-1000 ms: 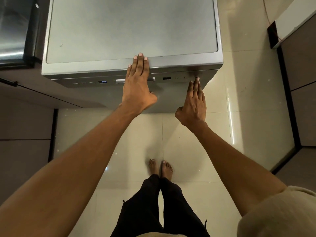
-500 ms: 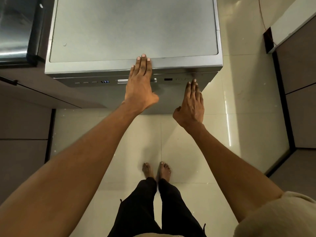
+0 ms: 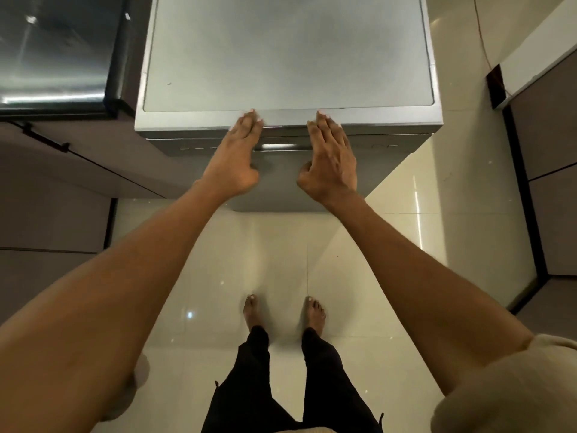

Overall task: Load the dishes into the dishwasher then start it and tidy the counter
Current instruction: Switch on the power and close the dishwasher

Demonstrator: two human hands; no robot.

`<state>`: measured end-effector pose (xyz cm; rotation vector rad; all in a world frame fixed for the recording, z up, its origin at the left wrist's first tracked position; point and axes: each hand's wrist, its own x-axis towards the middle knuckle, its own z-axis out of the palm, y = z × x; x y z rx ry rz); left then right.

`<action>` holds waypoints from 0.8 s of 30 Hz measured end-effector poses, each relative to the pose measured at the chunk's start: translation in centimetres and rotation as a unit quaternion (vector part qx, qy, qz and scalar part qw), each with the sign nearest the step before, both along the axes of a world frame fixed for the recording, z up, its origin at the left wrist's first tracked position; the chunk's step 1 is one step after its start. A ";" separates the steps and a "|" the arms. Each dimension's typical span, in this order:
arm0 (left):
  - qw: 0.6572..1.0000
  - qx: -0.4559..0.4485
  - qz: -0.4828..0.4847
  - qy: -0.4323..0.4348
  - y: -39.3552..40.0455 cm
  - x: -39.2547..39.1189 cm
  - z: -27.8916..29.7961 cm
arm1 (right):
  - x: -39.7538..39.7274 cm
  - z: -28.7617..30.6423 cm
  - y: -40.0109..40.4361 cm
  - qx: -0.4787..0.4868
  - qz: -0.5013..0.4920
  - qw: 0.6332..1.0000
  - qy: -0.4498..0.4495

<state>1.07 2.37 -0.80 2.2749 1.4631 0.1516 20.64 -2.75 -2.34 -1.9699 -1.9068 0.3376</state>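
Grey-brown cabinet fronts (image 3: 53, 189) are running along the left, beside the grey metal box-shaped dishwasher (image 3: 287, 54), which is standing shut on the glossy cream tiled floor (image 3: 281, 260). Left hand (image 3: 235, 154) is lying flat, fingers straight, fingertips touching the dishwasher's top front edge. Right hand (image 3: 332, 157) is doing likewise just beside it, holding nothing.

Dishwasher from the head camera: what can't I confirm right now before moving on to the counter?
- Dishwasher inside: the shut door hides any dishes.
- Control panel: marks too small to read; the left hand and right hand, fingers straight on the top front edge, cover its middle.
- Whether it is running: no readable display.
- Counter: only a strip at the right edge, cut off by the frame.
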 end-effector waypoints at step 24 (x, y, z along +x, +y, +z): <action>0.998 -0.030 0.016 0.060 3.3 -18.7 1.2 | -8.9 1.2 4.0 -0.156 0.002 0.983 -0.094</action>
